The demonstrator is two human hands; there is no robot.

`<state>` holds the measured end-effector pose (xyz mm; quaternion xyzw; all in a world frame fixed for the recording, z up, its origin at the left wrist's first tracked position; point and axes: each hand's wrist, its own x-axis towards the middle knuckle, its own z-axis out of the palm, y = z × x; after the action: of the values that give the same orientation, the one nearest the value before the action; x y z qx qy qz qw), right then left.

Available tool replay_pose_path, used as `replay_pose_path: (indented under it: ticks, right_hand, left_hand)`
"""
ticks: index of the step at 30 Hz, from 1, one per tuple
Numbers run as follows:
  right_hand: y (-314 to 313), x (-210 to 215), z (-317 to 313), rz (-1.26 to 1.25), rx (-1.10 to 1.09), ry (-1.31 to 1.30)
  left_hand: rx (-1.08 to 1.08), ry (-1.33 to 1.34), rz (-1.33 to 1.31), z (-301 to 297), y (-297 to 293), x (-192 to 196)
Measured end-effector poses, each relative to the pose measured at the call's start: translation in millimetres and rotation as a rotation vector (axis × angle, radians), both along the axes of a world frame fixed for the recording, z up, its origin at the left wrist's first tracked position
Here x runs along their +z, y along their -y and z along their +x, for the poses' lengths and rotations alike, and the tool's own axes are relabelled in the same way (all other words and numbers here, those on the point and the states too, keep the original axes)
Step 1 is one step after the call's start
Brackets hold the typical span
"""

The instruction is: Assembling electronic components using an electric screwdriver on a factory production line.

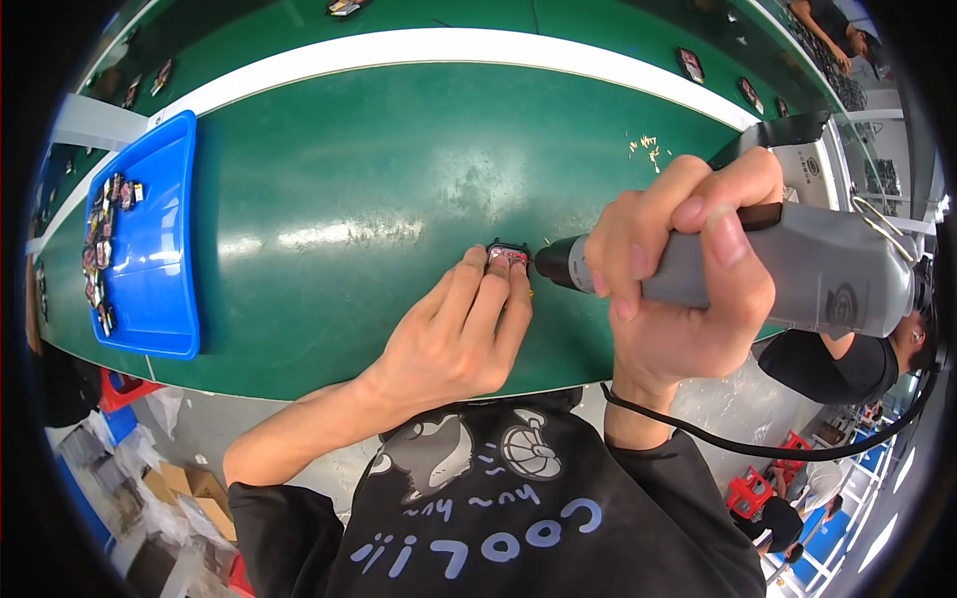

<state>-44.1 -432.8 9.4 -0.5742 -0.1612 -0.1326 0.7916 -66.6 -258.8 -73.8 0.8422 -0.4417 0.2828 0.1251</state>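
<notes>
My right hand is wrapped round a grey electric screwdriver with a black nose and a black cord. The tool lies nearly level in the picture, its tip pointing left at a small black-framed electronic part on the green bench. That tip is at the part's right side; whether it touches a screw is too small to tell. With fingers pressed together on the part, my left hand holds it against the bench top. Its fingertips cover much of the part's reddish inner face.
A blue tray at the left holds several small dark electronic parts. Small brass-coloured screws lie scattered at the back right, near a white and black box-shaped device. Behind a white rail, more parts rest on a green surface. Other people work at the right.
</notes>
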Motion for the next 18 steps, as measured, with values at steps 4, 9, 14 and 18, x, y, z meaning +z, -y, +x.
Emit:
replay_pose_path:
  ticks: [4,9,14,18]
  right_hand:
    - [1,-1,-1,-0.002,-0.01,-0.016]
    - [-3,-4,2,0.013,-0.005,-0.01]
    - [-4,-8,11,0.029,0.019,-0.048]
    - [-8,-7,14,-0.018,0.023,-0.079]
  left_hand:
    - [0.004,-0.006,-0.003,-1,1,1]
    - [0.014,-0.035,-0.01,-3,1,2]
    - [0.056,-0.099,-0.028,-4,7,5]
    - [0.15,-0.171,-0.023,-11,14,11]
